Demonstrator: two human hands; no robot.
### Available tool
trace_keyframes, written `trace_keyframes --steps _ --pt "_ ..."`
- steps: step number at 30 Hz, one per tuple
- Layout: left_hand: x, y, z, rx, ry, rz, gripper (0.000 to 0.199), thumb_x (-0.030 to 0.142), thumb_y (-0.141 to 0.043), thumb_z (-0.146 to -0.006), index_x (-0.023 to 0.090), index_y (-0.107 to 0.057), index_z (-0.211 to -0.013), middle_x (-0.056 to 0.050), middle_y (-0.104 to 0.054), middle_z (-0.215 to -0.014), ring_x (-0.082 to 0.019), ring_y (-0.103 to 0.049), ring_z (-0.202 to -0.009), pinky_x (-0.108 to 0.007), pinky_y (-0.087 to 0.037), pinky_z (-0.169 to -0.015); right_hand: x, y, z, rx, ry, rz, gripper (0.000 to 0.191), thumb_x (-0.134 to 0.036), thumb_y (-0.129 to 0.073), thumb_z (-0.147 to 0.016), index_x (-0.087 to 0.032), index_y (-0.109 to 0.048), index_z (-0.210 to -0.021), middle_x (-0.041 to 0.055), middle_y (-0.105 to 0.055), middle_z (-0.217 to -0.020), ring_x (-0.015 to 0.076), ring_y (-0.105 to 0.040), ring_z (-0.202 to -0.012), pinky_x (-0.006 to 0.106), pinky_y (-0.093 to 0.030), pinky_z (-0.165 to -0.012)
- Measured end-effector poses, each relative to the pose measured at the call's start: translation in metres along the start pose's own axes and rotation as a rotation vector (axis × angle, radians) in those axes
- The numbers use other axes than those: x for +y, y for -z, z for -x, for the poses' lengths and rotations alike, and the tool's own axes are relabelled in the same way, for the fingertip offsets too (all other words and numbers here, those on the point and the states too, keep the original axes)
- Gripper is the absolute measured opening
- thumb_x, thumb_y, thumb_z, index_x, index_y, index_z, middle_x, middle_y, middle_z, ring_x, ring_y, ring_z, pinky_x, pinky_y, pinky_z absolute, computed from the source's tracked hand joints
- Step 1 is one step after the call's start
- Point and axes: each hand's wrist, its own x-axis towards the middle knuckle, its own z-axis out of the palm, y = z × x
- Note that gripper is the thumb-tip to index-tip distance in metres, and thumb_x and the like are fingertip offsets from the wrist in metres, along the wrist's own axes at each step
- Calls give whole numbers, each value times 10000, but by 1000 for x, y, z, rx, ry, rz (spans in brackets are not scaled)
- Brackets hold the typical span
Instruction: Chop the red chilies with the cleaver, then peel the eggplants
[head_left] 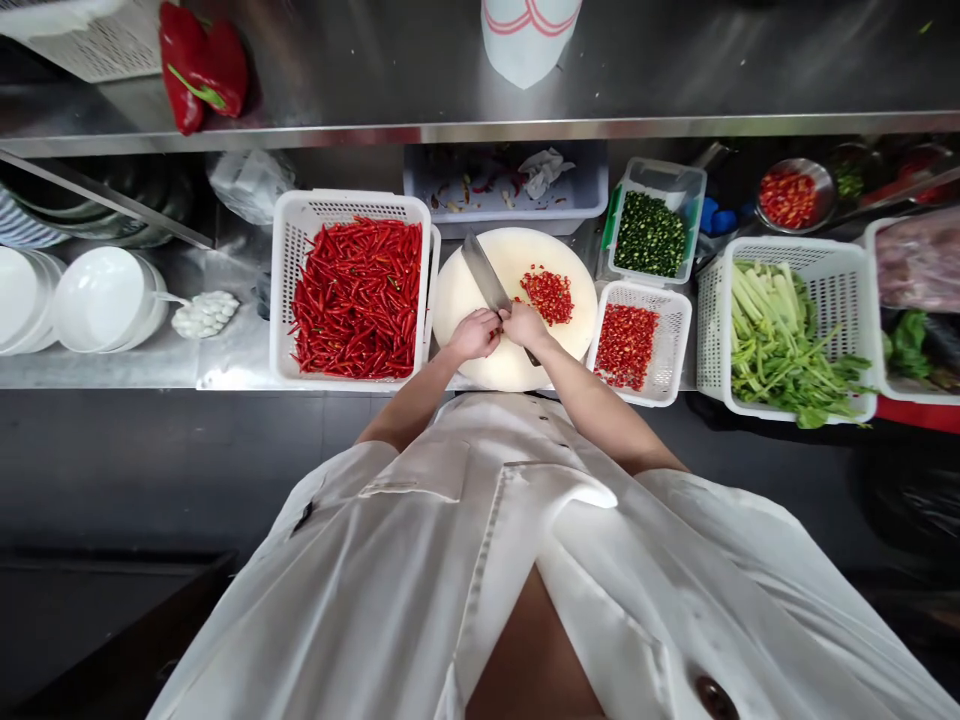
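Cleaver (pixel 486 272) lies over the round chopping board (pixel 472 350), long axis slanting, blade end twd 11 o'clock, handle twd 5. R hand (pixel 523 325) is clamped on it where blade meets handle, so most of the blade runs out beyond that hand at 11. L hand (pixel 478 333), fingers bunched together, sits just beside at 8 from the R hand; can't tell if it holds anything. Chopped red chili pile (pixel 551 298) on the board, 1 o'clock of the R hand, close to the blade.

Round the board (its centre = clock centre): basket of whole red chilies (pixel 360 300) hard by at 9; grey-blue tub (pixel 510 212) w/ scraps at 12; clear tub of chopped green chilies (pixel 651 232) at 2; basket of chopped red chilies (pixel 626 345) at 3, near the R forearm. Farther: basket of leafy stalks (pixel 787 340) at 3, steel bowl (pixel 795 195) at 2, garlic cloves (pixel 205 314) + white bowls (pixel 105 298) at 9, red bell pepper (pixel 214 65) on upper shelf (pixel 360 70) at 10.
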Motion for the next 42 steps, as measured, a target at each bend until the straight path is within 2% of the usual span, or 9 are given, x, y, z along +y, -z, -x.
trace_keyframes --steps 3,7,10,14,18,21,26,34,42 --pt "5 9 10 67 93 5 198 259 -592 -1012 228 -746 -1133 -118 -740 -1188 -290 -670 -1211 -479 -556 -1136 11 11 -2 -73 29 -111 367 -344 -474 -1146 -130 -761 -1227 159 -821 -1107 242 -776 -894 285 -581 -847" --pt "23 3 30 264 447 -122 518 476 -564 -1080 154 -618 -1483 -206 -605 -1553 -341 -497 -1553 -547 -419 -1323 51 27 11 -112 79 -207 346 -352 -517 -1137 -147 -777 -1236 108 -830 -1044 188 -730 -715 252 -561 -731" --pt "42 -17 31 183 549 -203 902 621 -587 -1044 52 -364 -1707 -274 -306 -1793 -415 -185 -1728 -639 -236 -1402 84 38 18 -114 56 -189 349 -363 -541 -1131 -137 -776 -1253 125 -833 -1093 207 -764 -817 250 -567 -774" --pt "52 -39 -1 69 575 -216 899 575 -481 -1077 60 -245 -1775 -219 -130 -1859 -399 -20 -1748 -673 -119 -1416 110 51 11 -21 68 -49 360 -369 -556 -1125 -127 -781 -1266 180 -805 -1281 276 -756 -1164 278 -545 -963" --pt "39 -41 -34 -10 413 -160 800 528 -399 -1109 112 -268 -1780 -164 -245 -1846 -323 -157 -1746 -582 -139 -1441 113 54 5 -12 122 5 367 -342 -517 -1132 -142 -768 -1310 183 -786 -1344 294 -735 -1239 284 -523 -1000" --pt "33 -39 -38 -35 303 -128 767 540 -442 -1110 147 -321 -1756 -158 -403 -1784 -299 -303 -1708 -533 -232 -1433 110 50 10 -21 137 9 385 -354 -508 -1136 -146 -735 -1368 190 -776 -1366 315 -730 -1255 315 -523 -1027" --pt "39 -40 -33 135 302 -108 666 532 -637 -1050 147 -527 -1583 -219 -587 -1576 -351 -529 -1511 -564 -458 -1297 104 51 15 -27 91 46 405 -375 -477 -1144 -148 -706 -1390 214 -764 -1365 352 -727 -1250 401 -536 -1050" --pt "34 -38 -58 89 228 -48 93 229 -614 -1017 201 -666 -1089 -132 -694 -1171 -278 -634 -1161 -464 -571 -1051 69 69 -4 -22 121 102 386 -388 -510 -1141 -163 -727 -1368 201 -766 -1357 339 -719 -1258 388 -531 -1061" --pt "35 -34 -50 101 153 -14 111 267 -586 -1031 217 -676 -1073 -133 -685 -1197 -290 -623 -1216 -492 -543 -1096 52 71 -10 -30 113 126 400 -411 -531 -1140 -137 -728 -1354 216 -766 -1351 331 -711 -1273 373 -515 -1079"
